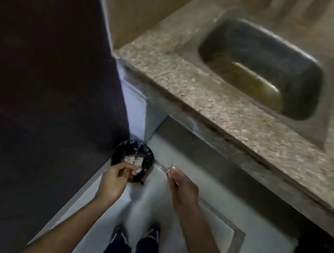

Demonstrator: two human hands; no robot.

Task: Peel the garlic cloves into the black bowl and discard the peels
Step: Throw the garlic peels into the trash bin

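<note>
A round black bin (123,152) lined with a black bag stands on the floor in the corner, with whitish garlic peels (134,160) inside it. My left hand (114,180) hovers over the bin's near rim, its fingers curled around a few pale peels (136,170) at the fingertips. To the right of the bin, my right hand (183,189) grips a thin shiny item (162,167) by its edge. Motion blur hides what that item is. No black bowl or garlic cloves are in view.
A speckled granite counter (189,86) with a steel sink (262,69) runs along the upper right. A dark panel (41,66) fills the left side. My feet (135,235) stand on the grey floor, and a cabinet door (222,230) lies below the counter.
</note>
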